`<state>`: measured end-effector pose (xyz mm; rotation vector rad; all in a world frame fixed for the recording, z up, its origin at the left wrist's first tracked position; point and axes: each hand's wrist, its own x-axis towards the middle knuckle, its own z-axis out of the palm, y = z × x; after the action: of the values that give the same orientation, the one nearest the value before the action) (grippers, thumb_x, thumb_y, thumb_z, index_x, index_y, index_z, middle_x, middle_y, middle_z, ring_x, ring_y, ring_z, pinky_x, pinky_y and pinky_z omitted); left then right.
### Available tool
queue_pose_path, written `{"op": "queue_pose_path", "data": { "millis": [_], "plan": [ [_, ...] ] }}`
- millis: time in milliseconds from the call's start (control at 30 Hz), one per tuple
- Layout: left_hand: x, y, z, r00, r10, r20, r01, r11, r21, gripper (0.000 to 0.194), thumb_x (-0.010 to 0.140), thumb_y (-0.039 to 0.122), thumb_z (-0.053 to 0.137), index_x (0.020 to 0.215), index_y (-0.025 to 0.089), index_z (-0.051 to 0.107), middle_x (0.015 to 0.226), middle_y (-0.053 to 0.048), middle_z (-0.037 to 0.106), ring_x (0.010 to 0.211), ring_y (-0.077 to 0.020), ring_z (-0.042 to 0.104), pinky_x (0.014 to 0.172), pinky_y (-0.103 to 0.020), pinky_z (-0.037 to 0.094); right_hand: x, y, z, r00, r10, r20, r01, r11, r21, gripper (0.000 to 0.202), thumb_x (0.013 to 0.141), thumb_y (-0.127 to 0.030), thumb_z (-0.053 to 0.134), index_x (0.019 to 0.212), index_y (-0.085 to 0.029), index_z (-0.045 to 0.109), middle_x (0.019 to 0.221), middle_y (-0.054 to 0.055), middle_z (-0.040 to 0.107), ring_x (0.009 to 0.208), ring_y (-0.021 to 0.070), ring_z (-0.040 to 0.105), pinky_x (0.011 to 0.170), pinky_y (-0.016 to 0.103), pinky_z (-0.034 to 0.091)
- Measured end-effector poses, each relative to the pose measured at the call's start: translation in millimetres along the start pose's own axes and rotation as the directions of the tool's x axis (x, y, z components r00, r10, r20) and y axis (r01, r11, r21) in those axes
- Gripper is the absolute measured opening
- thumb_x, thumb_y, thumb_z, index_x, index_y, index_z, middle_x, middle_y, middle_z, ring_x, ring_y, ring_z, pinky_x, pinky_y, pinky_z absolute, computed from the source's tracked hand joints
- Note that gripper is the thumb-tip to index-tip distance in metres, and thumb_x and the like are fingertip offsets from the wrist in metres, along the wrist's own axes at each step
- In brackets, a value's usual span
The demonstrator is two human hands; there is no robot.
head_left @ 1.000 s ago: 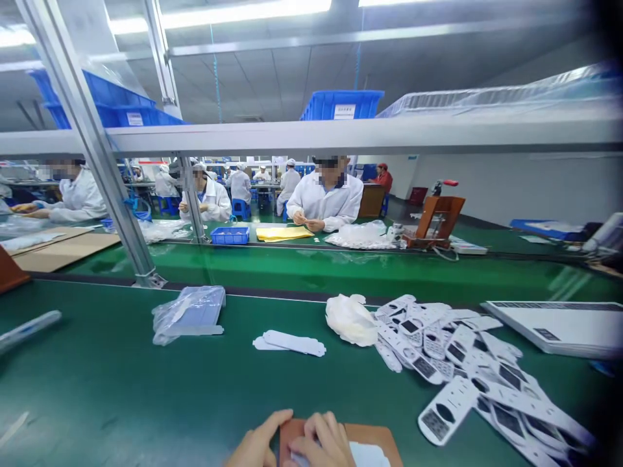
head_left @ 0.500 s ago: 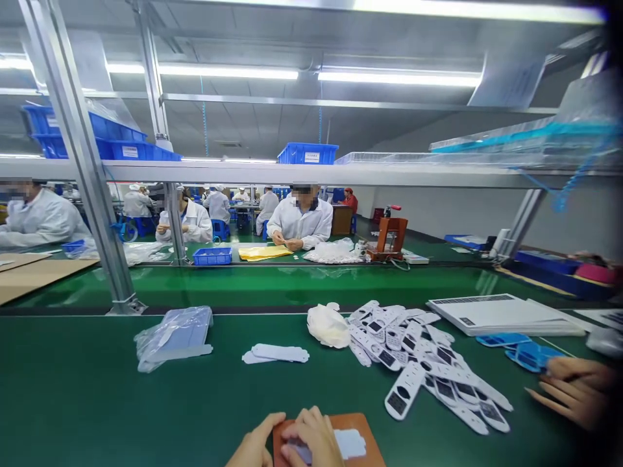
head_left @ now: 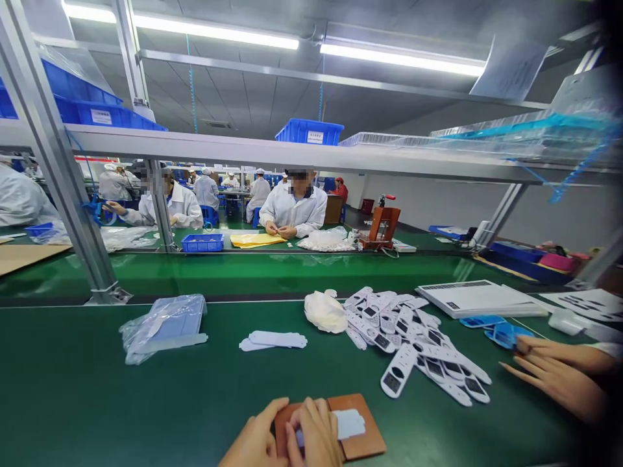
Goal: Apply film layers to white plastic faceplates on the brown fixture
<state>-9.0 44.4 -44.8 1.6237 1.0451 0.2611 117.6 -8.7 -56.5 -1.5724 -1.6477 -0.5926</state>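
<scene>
At the bottom centre a brown block [head_left: 367,434] lies on the green table. A pale, translucent strip [head_left: 349,423] rests on it, its right end showing. My left hand [head_left: 257,434] is at the block's left edge, thumb stretched along it and fingers apart. My right hand [head_left: 316,431] lies over the middle of the block with its fingers bent close together on the strip; what is under the fingertips is mostly hidden. Beyond them lie two more pale strips [head_left: 277,339] and a heap of white panels with dark windows [head_left: 403,324].
A crumpled cream wad [head_left: 326,311] touches the heap. Left stands a plastic-wrapped stack [head_left: 175,324]. At right are white sheets [head_left: 481,299], blue pieces [head_left: 506,334] and another person's hands [head_left: 559,370]. A metal post [head_left: 58,162] and shelf [head_left: 243,146] rise beyond.
The view has tilted down and shifted slightly, so the table things appear higher. My hands remain at the block. The other person's hands have come closer together beside the blue pieces.
</scene>
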Motion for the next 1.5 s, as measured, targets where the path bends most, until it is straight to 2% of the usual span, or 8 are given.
{"op": "queue_pose_path", "data": {
  "millis": [333,500,733,867,967,1067,1167,1500],
  "plan": [
    [-20.6,18.9,-5.5,0.996,-0.003,0.084,0.008,0.998,-0.062,0.078,0.071,0.015,0.059,0.141,0.014,0.026,0.048,0.008,0.057,0.032,-0.0107,0.051,0.028,-0.014,0.034,-6.9,15.4,-20.2,0.939,0.293,0.178,-0.273,0.953,-0.129,0.027,0.087,-0.028,0.039,0.068,-0.026,0.058,0.070,0.007,0.056,0.073,0.0266,0.051,0.065,0.042,0.038],
    [-25.0,20.0,-8.8,0.995,0.026,0.095,-0.023,0.999,-0.040,0.073,0.075,0.020,0.061,0.140,0.017,0.028,0.050,0.009,0.057,0.032,-0.0104,0.052,0.030,-0.014,0.035,-4.6,65.8,-46.2,0.873,0.459,0.164,-0.407,0.871,-0.276,0.025,0.087,-0.024,0.039,0.072,-0.018,0.058,0.078,0.013,0.059,0.082,0.0301,0.048,0.070,0.045,0.035],
    [-32.4,25.2,-8.6,0.999,0.014,0.038,-0.014,1.000,0.006,0.072,0.079,0.029,0.060,0.141,0.018,0.025,0.051,0.009,0.055,0.036,-0.0118,0.053,0.035,-0.019,0.041,3.1,185.4,-155.1,0.757,0.616,-0.218,-0.643,0.643,-0.416,0.024,0.080,-0.027,0.043,0.062,-0.017,0.056,0.075,0.020,0.054,0.095,0.0444,0.044,0.069,0.062,0.030],
    [-38.8,22.2,-0.4,0.997,0.010,-0.079,-0.005,0.998,0.055,0.070,0.079,0.032,0.059,0.141,0.018,0.029,0.051,0.011,0.049,0.036,-0.0128,0.051,0.039,-0.022,0.041,18.5,194.5,-199.7,0.704,0.548,-0.451,-0.702,0.633,-0.326,0.014,0.077,-0.025,0.049,0.063,-0.022,0.051,0.076,0.017,0.056,0.096,0.0384,0.051,0.077,0.057,0.036],
    [-45.1,25.6,18.9,0.964,0.053,-0.260,-0.016,0.989,0.144,0.058,0.082,0.028,0.055,0.137,0.021,0.038,0.059,0.007,0.049,0.051,-0.0150,0.054,0.054,-0.027,0.045,36.3,164.5,-186.3,0.802,0.438,-0.406,-0.523,0.844,-0.122,0.012,0.082,-0.029,0.050,0.072,-0.022,0.050,0.080,0.012,0.058,0.086,0.0284,0.055,0.078,0.047,0.043],
    [-43.4,38.4,42.6,0.877,0.310,-0.367,-0.148,0.901,0.408,0.048,0.080,0.018,0.060,0.126,0.024,0.051,0.089,-0.002,0.057,0.087,-0.0213,0.055,0.078,-0.035,0.046,47.3,136.3,-152.8,0.905,0.385,-0.179,-0.354,0.917,0.185,0.018,0.089,-0.033,0.047,0.076,-0.021,0.050,0.085,0.008,0.059,0.083,0.0221,0.057,0.074,0.039,0.046],
    [-31.7,52.0,57.1,0.813,0.481,-0.329,-0.212,0.770,0.602,0.052,0.076,0.014,0.066,0.125,0.023,0.051,0.110,-0.007,0.052,0.104,-0.0249,0.047,0.087,-0.039,0.043,48.5,135.2,-127.5,0.903,0.427,-0.039,-0.387,0.852,0.352,0.021,0.089,-0.035,0.048,0.076,-0.019,0.051,0.088,0.007,0.059,0.081,0.0194,0.057,0.067,0.033,0.045],
    [-11.3,60.7,66.2,0.846,0.410,-0.341,-0.119,0.768,0.629,0.047,0.079,0.012,0.061,0.123,0.024,0.050,0.107,-0.006,0.052,0.102,-0.0249,0.046,0.085,-0.040,0.040,51.2,186.3,-103.1,0.864,0.496,0.079,-0.474,0.751,0.460,0.019,0.088,-0.036,0.050,0.078,-0.019,0.053,0.089,0.005,0.058,0.078,0.0172,0.056,0.067,0.033,0.044]
  ]
}}
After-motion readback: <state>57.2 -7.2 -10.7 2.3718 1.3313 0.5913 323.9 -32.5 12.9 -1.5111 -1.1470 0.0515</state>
